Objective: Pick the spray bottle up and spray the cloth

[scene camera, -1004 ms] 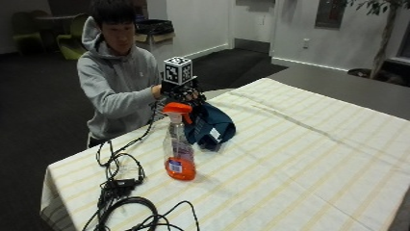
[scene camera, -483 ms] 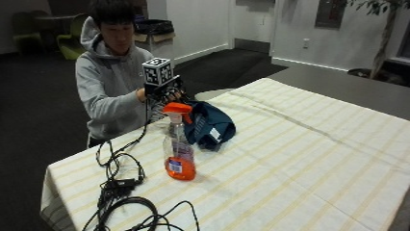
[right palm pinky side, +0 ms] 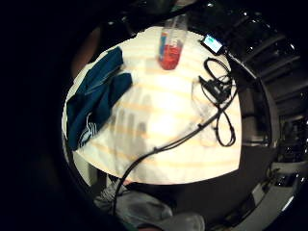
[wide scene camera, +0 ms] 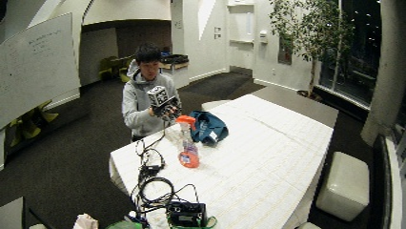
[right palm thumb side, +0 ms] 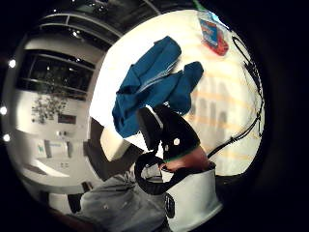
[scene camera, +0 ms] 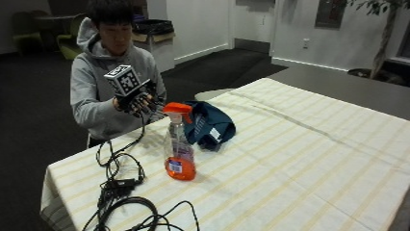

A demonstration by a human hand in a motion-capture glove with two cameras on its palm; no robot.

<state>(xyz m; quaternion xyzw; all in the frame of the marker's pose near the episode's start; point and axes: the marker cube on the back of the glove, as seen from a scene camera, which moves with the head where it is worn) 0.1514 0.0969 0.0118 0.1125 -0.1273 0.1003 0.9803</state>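
A clear spray bottle (scene camera: pixel 178 147) with an orange trigger head and orange liquid in its base stands upright on the striped tablecloth. Just behind it lies a crumpled dark blue cloth (scene camera: pixel 209 126). My gloved right hand (scene camera: pixel 137 102) hangs in the air above the table's near-person edge, left of the bottle and apart from it, fingers relaxed and holding nothing. Both palm views look down on the cloth (right palm thumb side: pixel 153 88) and the bottle (right palm pinky side: pixel 171 44), and a spread-finger shadow falls on the table between them. In the wide view the hand (wide scene camera: pixel 166 109) is level with the bottle's head (wide scene camera: pixel 186 120).
Black cables (scene camera: pixel 120 190) coil on the table's front left corner beside a small box (wide scene camera: pixel 185 213). The striped tablecloth (scene camera: pixel 307 159) stretches to the right of the bottle. The person in a grey hoodie sits close behind the hand.
My hand has drawn back to the left, away from the cloth and bottle, toward the person's chest. Bottle and cloth have not moved.
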